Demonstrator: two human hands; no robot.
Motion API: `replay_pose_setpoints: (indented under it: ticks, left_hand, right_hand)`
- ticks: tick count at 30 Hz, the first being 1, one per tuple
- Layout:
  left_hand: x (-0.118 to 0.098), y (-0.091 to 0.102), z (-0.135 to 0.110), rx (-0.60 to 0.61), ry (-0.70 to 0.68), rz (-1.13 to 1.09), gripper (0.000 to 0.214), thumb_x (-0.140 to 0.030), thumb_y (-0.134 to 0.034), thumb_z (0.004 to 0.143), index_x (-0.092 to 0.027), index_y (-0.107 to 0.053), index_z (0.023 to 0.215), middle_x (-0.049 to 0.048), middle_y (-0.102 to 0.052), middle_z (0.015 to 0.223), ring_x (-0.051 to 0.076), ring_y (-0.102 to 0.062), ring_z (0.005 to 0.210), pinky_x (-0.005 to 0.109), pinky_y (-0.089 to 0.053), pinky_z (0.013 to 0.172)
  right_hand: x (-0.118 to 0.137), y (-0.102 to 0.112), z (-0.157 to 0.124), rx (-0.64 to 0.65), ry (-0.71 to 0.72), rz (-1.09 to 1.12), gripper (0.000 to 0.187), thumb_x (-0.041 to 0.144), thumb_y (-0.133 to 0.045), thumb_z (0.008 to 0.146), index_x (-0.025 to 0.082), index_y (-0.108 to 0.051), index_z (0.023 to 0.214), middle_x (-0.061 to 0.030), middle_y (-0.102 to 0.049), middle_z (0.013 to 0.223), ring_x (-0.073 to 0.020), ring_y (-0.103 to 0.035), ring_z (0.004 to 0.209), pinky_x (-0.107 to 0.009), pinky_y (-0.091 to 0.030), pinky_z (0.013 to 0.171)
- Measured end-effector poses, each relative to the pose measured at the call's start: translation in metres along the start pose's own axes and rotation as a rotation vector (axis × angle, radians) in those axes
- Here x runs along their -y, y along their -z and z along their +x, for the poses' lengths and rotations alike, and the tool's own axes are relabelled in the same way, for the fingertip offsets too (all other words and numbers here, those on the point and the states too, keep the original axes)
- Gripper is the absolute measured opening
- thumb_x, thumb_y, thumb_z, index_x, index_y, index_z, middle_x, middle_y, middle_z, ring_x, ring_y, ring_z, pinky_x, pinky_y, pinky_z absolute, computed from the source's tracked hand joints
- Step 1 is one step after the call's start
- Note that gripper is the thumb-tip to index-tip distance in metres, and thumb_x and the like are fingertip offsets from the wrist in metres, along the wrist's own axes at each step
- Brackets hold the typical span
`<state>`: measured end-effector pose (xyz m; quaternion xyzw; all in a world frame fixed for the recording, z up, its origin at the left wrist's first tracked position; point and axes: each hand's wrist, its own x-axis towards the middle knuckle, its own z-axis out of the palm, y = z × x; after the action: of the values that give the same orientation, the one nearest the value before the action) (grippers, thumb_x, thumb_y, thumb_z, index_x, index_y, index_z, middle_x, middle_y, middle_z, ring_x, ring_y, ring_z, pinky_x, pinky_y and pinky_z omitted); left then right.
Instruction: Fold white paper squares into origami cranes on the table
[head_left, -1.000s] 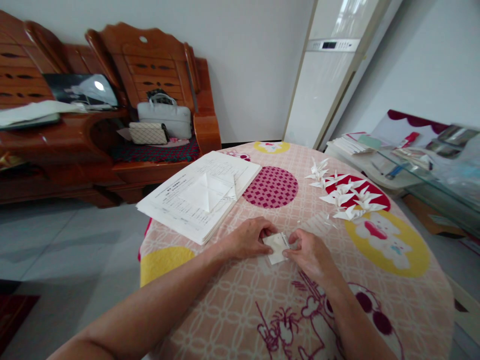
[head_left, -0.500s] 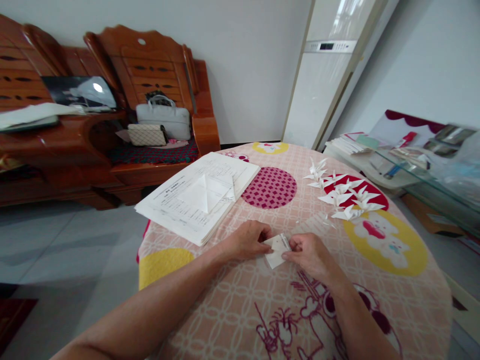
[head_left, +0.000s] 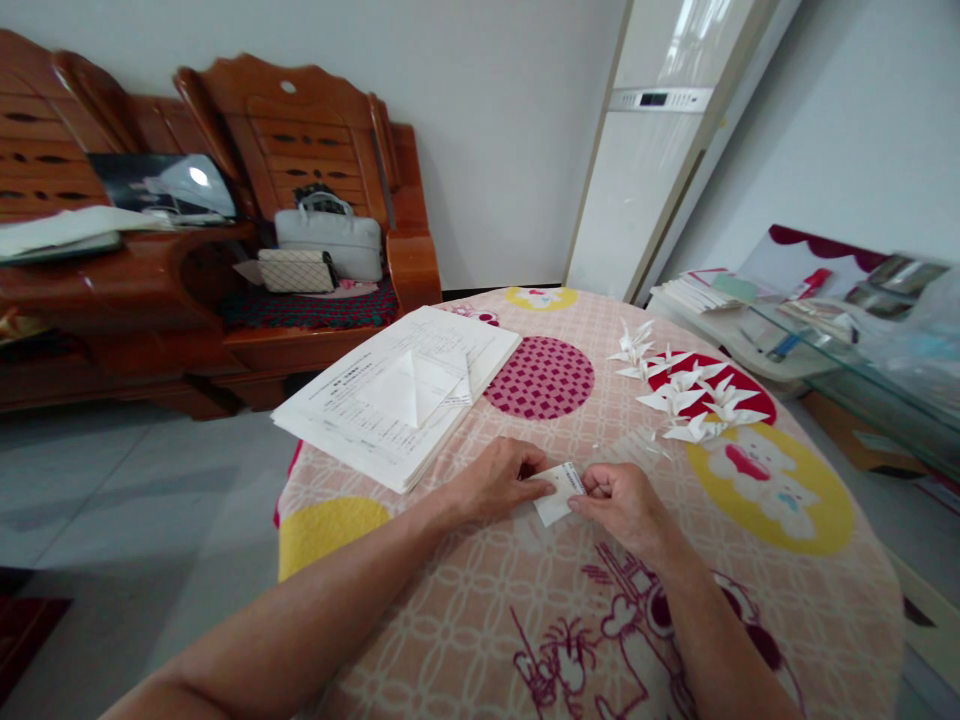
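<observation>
the left hand and right hand pinch a small white squarish folded paper; uneven finger pressure could skew its creases or tear it.

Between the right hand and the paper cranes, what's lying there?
In the head view, a few small white scraps lie on the tablecloth between the right hand and the paper cranes.
</observation>
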<state>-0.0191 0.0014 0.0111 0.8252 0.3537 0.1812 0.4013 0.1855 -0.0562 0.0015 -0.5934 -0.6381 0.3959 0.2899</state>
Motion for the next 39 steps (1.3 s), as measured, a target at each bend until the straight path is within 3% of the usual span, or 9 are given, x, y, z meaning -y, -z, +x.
replay_pose_setpoints:
  ticks: [4,7,10,13,18,21,25,29,39]
  left_hand:
    - [-0.001,0.002,0.000,-0.169,-0.188,0.220,0.018,-0.027,-0.058,0.086,-0.013,-0.062,0.076,0.0008,-0.059,0.071,0.011,-0.051,0.067,0.022,-0.036,0.061]
    - [0.001,0.005,0.000,-0.207,-0.385,0.357,0.017,-0.023,-0.049,0.092,-0.014,-0.063,0.087,0.0050,-0.063,0.082,0.013,-0.055,0.078,0.024,-0.041,0.070]
    - [0.002,0.007,0.000,-0.238,-0.479,0.536,0.023,-0.020,-0.040,0.095,-0.014,-0.062,0.092,0.0068,-0.062,0.087,0.015,-0.055,0.083,0.027,-0.042,0.075]
    - [0.002,0.002,-0.001,-0.177,-0.564,0.711,0.026,-0.019,-0.036,0.097,-0.015,-0.060,0.087,0.0064,-0.059,0.082,0.016,-0.053,0.080,0.030,-0.041,0.073]
    - [0.003,-0.009,-0.005,-0.065,-0.683,0.830,0.022,-0.021,-0.042,0.096,-0.015,-0.055,0.080,0.0053,-0.057,0.080,0.018,-0.050,0.076,0.032,-0.038,0.071]
    - [0.003,-0.011,-0.007,-0.017,-0.644,0.814,0.019,-0.021,-0.047,0.094,-0.015,-0.055,0.078,0.0052,-0.057,0.081,0.018,-0.050,0.077,0.032,-0.038,0.071]
    - [-0.002,-0.010,-0.013,0.079,-0.545,0.750,0.008,-0.017,-0.055,0.086,-0.015,-0.056,0.079,0.0060,-0.058,0.085,0.018,-0.052,0.081,0.030,-0.041,0.073]
    - [-0.004,-0.012,-0.023,0.124,-0.450,0.634,0.004,-0.013,-0.057,0.079,-0.014,-0.058,0.082,0.0072,-0.059,0.090,0.018,-0.054,0.084,0.028,-0.044,0.074]
    - [0.002,-0.018,-0.026,0.045,-0.415,0.576,0.019,-0.029,-0.049,0.094,-0.016,-0.061,0.086,0.0052,-0.061,0.086,0.014,-0.056,0.077,0.025,-0.041,0.068]
  right_hand:
    - [0.005,0.000,-0.003,-0.190,0.133,-0.217,0.014,0.027,-0.056,0.077,0.018,-0.054,0.066,0.0064,-0.038,0.049,-0.0090,-0.034,0.047,-0.023,-0.023,0.047]
    - [0.011,-0.001,-0.004,-0.366,0.253,-0.491,0.013,0.023,-0.051,0.080,0.018,-0.059,0.071,0.0021,-0.048,0.052,-0.0115,-0.042,0.050,-0.024,-0.030,0.054]
    - [0.014,-0.001,-0.004,-0.424,0.301,-0.683,0.016,0.016,-0.048,0.080,0.017,-0.063,0.077,-0.0036,-0.059,0.059,-0.0150,-0.051,0.058,-0.026,-0.032,0.060]
    - [0.013,0.002,-0.004,-0.267,0.229,-0.759,0.015,0.014,-0.053,0.076,0.018,-0.065,0.083,-0.0038,-0.063,0.064,-0.0165,-0.055,0.061,-0.026,-0.031,0.059]
    - [0.014,0.016,-0.012,0.001,0.071,-0.617,0.013,0.021,-0.062,0.071,0.020,-0.064,0.084,0.0012,-0.060,0.059,-0.0148,-0.052,0.055,-0.025,-0.029,0.054]
    - [0.020,0.019,-0.017,0.030,0.088,-0.548,0.010,0.016,-0.063,0.069,0.019,-0.062,0.079,0.0000,-0.060,0.066,-0.0153,-0.053,0.061,-0.025,-0.033,0.057]
    - [0.020,0.011,-0.015,0.056,0.284,-0.439,0.021,0.007,-0.063,0.067,0.016,-0.063,0.087,-0.0046,-0.062,0.088,-0.0183,-0.057,0.083,-0.027,-0.040,0.072]
    - [0.013,0.001,-0.011,0.135,0.303,-0.383,0.016,0.008,-0.065,0.071,0.017,-0.063,0.085,-0.0027,-0.059,0.086,-0.0174,-0.056,0.083,-0.027,-0.040,0.071]
    - [0.012,-0.002,-0.011,0.162,0.273,-0.389,0.016,0.007,-0.067,0.070,0.018,-0.063,0.080,-0.0017,-0.057,0.088,-0.0170,-0.054,0.084,-0.027,-0.039,0.074]
